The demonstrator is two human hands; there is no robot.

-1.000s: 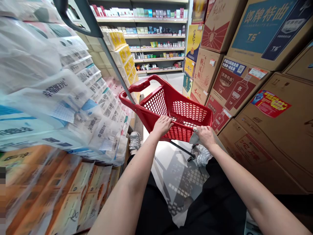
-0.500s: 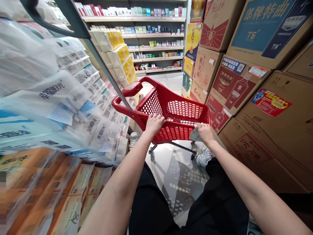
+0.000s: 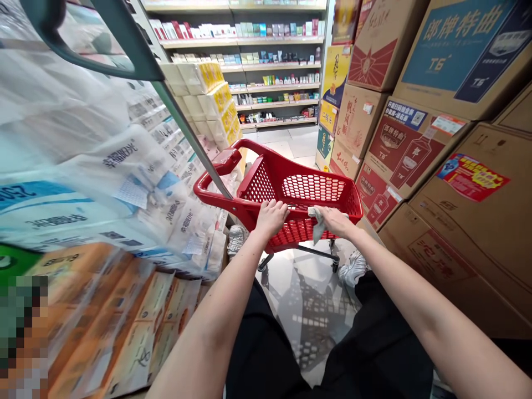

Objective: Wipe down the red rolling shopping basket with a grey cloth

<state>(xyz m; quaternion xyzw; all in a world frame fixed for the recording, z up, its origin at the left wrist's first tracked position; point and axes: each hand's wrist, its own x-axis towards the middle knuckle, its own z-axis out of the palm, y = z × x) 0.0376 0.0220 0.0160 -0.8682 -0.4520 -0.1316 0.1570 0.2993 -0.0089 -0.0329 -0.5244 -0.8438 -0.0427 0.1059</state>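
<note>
A red plastic shopping basket (image 3: 307, 191) on small wheels stands on the shiny floor in front of me, with nothing visible inside. My left hand (image 3: 271, 217) grips its near rim, fingers curled over the edge. My right hand (image 3: 334, 220) presses a small grey-white cloth (image 3: 316, 221) against the same rim, a little to the right. A dark pull handle (image 3: 183, 127) rises from the basket's left side up toward the top left corner.
Plastic-wrapped tissue packs (image 3: 124, 183) are stacked high on the left. Big cardboard liquor cartons (image 3: 419, 149) wall the right side. Shelves of small goods (image 3: 266, 72) stand at the far end of the narrow aisle. My feet in grey sneakers (image 3: 353, 269) rest on the floor.
My right hand with the cloth has slid left along the basket's near rim, closer to my left hand. The basket has shifted slightly.
</note>
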